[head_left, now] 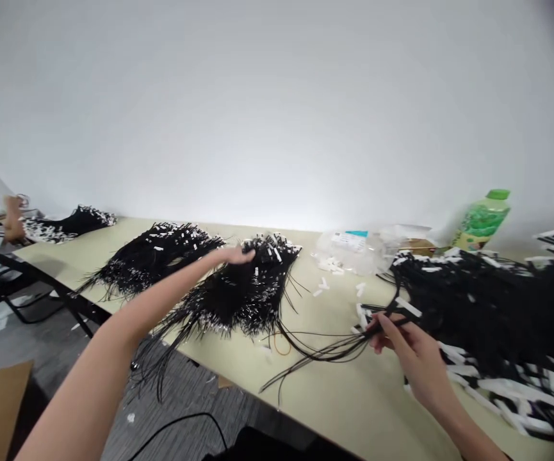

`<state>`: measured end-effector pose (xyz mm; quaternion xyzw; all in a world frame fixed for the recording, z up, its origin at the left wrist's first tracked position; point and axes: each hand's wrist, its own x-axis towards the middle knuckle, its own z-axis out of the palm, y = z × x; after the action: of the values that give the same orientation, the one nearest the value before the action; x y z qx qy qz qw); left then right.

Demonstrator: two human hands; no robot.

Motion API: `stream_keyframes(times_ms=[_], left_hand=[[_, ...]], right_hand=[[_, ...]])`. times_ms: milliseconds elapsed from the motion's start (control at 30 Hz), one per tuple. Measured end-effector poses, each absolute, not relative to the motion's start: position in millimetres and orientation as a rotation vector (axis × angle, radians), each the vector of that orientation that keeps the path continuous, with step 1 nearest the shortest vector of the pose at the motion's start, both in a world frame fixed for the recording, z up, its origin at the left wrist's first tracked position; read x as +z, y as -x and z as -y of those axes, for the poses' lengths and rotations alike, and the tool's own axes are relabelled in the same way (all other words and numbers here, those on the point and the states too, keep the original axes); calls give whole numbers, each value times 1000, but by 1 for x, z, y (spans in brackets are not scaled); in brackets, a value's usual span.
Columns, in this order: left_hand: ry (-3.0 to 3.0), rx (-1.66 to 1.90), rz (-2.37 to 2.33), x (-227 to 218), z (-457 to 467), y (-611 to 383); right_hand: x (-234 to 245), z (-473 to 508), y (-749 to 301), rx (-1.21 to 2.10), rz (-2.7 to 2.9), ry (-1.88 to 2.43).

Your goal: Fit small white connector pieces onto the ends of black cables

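Right hand [401, 349] apparently around black wires [328, 351]

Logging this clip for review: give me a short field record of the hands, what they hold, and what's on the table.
left hand: open, palm down at the middle wire pile
right hand: grips a thin wire bunch by the right wire pile
table: also left wire pile, plastic bags, green bottle
far left: another person's hand

The left arm [127, 333] and right arm [449, 410] are bare along their whole visible length (past the elbow on the left).
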<state>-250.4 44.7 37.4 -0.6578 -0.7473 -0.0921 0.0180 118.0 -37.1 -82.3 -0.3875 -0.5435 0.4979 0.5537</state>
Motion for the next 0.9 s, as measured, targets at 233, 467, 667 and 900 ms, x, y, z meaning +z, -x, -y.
stream_keyframes(times_ms=[233, 467, 667, 900], left_hand=[[2105, -206, 2302, -12, -7, 309], [2031, -57, 2369, -27, 38, 426], [1948, 134, 2388, -32, 79, 494], [1671, 200, 2429, -39, 48, 518]], right_hand=[[-91, 34, -118, 1155, 1324, 963], [-87, 38, -118, 1121, 1320, 1030], [-90, 35, -117, 1130, 1312, 1064], [-94, 31, -119, 1142, 1292, 1071]])
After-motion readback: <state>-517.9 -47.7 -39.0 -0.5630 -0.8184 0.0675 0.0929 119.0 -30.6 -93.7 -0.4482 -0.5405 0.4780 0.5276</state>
